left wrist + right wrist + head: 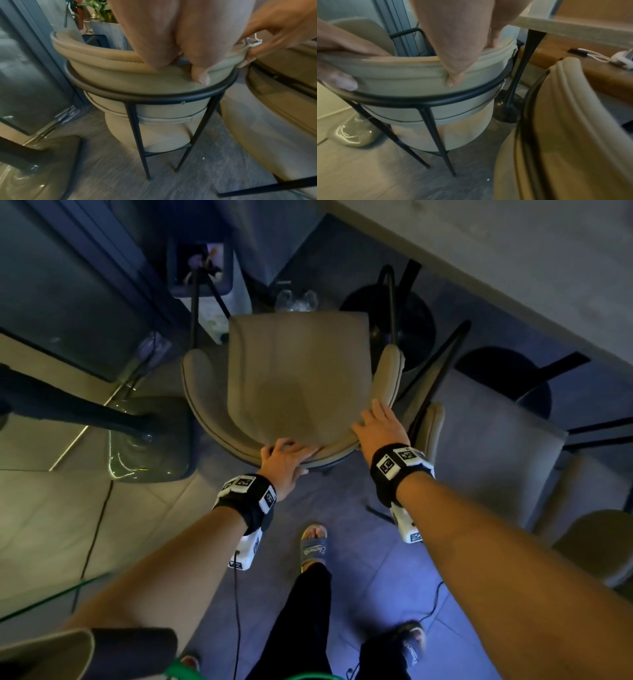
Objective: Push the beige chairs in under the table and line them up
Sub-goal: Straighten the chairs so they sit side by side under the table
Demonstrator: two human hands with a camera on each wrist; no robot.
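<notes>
A beige chair [298,378] with black metal legs stands in front of me, its seat facing the pale table [513,268] at the upper right. My left hand [286,458] grips the top rim of its curved backrest [120,70], thumb outside and fingers over the edge. My right hand [378,426] grips the same rim further right, thumb [453,79] pressed on the outer face. The chair's front lies near the table's black pedestal foot [411,313]. The seat sits outside the table edge [573,27].
A second beige chair [493,446] stands tight against the right side. More chair backs show at the right edge [596,542] and bottom left [44,655]. On the left are a glass door [68,302] and a clear glass stand base [150,440]. Cables [236,594] trail on the floor.
</notes>
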